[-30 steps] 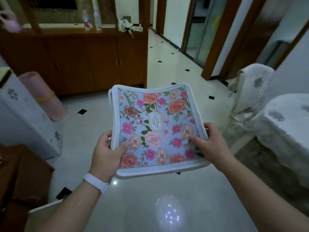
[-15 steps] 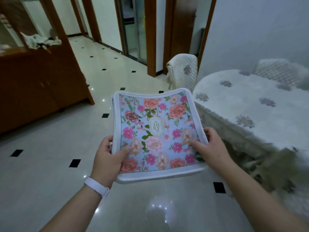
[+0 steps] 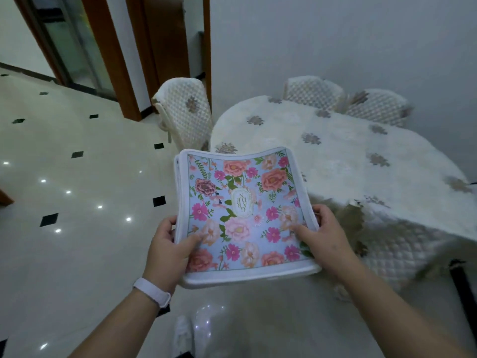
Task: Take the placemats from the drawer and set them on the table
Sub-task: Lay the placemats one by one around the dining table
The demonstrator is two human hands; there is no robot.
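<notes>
While both hands grip it, the stack of placemats hangs in the air before the person, over the floor and beside the table; its far right corner overlaps the table's near rim in the view, but none of it rests there. The top mat shows pink and peach flowers on pale blue inside a white border (several white edges are layered beneath it). The left hand clasps the left edge, thumb pressed flat on the floral face and fingers curled round the rim. The right hand grasps the right edge the same way, thumb on top and fingers wrapped round the border. A white wristband circles the left wrist. The table is rounded and draped in a white tablecloth scattered with grey-brown flower motifs, its quilted skirt hanging low. One chair in a quilted white cover stands at the table's left end, and two more chairs sit behind it against the plain pale wall. The floor is glossy cream tile with small black diamond insets and bright spots of reflected light. Brown wooden door frames rise at the upper left. A white shoe shows at the bottom edge.
</notes>
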